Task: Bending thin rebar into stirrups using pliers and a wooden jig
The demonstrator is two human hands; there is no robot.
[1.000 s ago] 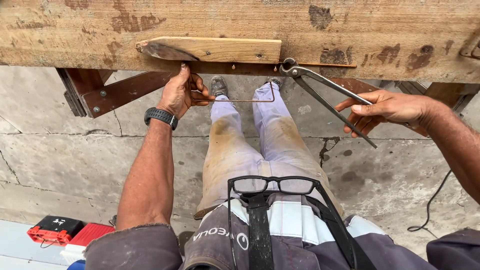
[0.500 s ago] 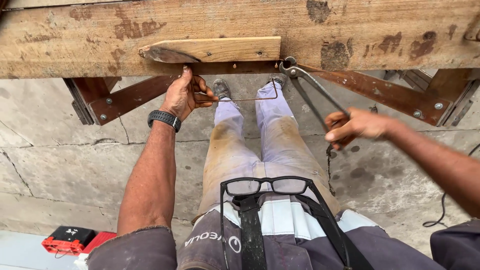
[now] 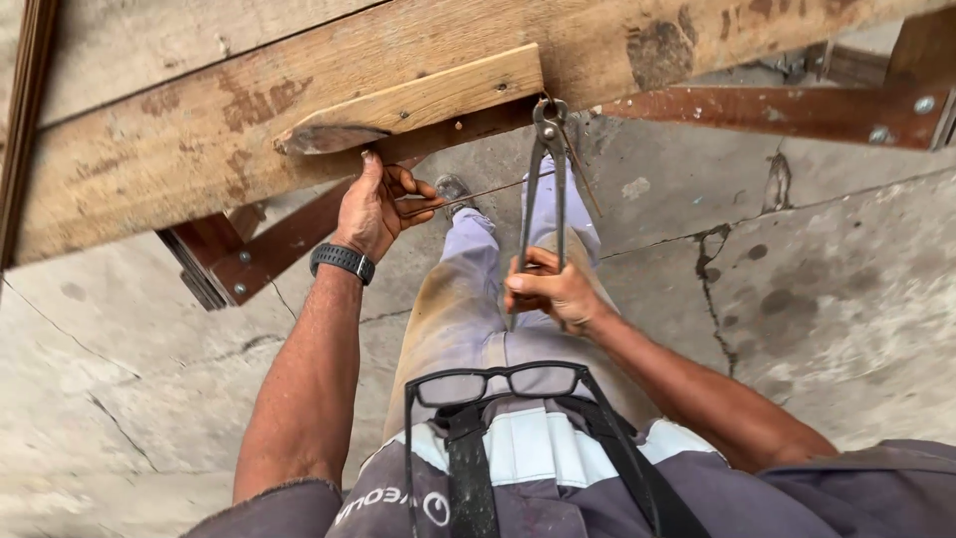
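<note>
My left hand (image 3: 375,206), with a black watch on the wrist, grips a thin bent wire (image 3: 468,197) just under the edge of a worn wooden workbench (image 3: 199,130). My right hand (image 3: 551,291) squeezes both handles of long metal pincers (image 3: 547,169). The pincer jaws sit at the bench edge, at the far end of the wire, beside a small wooden block (image 3: 418,100) fixed to the bench. The wire runs from my left fingers across to the jaws.
Reddish steel braces (image 3: 777,105) with bolts run under the bench. Cracked concrete floor (image 3: 817,289) lies below. My legs in dusty trousers stand under the bench edge. Black-framed glasses (image 3: 498,384) hang at my chest on dark straps.
My right hand has swung in from the right and closed the pincer handles together, now pointing down towards me. The view tilted, and the red box at lower left left the frame.
</note>
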